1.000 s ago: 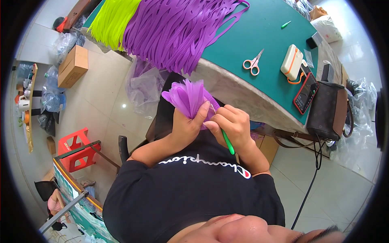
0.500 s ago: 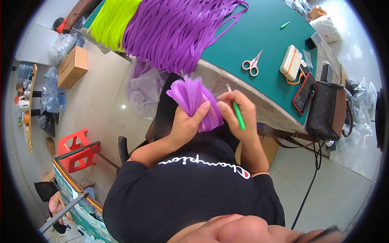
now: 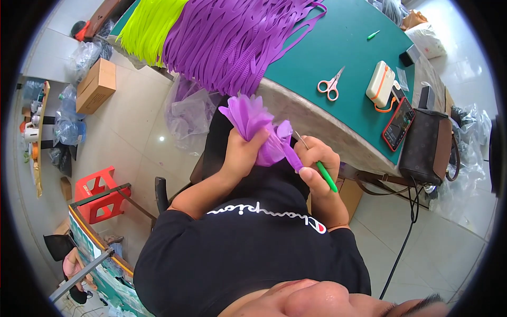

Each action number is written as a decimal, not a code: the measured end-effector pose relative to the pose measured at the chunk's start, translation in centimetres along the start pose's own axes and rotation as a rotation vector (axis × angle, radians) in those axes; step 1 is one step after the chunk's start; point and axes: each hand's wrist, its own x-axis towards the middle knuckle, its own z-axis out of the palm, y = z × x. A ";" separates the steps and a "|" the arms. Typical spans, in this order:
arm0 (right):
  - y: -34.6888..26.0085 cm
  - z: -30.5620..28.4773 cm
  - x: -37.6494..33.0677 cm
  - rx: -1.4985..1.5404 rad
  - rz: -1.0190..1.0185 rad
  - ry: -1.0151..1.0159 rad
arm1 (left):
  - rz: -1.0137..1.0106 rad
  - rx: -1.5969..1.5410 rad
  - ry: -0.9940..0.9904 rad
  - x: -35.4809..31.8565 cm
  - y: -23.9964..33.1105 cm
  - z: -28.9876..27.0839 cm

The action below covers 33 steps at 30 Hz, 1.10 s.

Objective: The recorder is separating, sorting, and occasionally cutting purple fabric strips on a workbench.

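Note:
Above my lap, my left hand is wrapped round a fanned bunch of thin purple strips. One strip from the bunch stretches right to my right hand, whose thumb and fingers pinch its end. The same right hand also grips a slim tool with a green handle and a thin metal tip, which points up and left beside the strip. The exact kind of tool cannot be made out. Beyond my hands, a thick pile of purple, slotted rubbery straps hangs over the edge of the green-topped table.
Yellow-green straps lie left of the purple pile. On the table are scissors, a small green-capped item, a cream case and a phone. A brown bag sits at the right edge. A red stool stands left.
My right hand has moved slightly down and right, drawing one purple strip out from the bunch. The green-handled tool shifted with it. The top of the bunch has spread; my left hand stays near its place.

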 end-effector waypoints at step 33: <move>-11.3 -20.4 3.9 0.902 -0.369 0.477 | 0.161 -0.687 -0.913 3.2 8.8 -22.5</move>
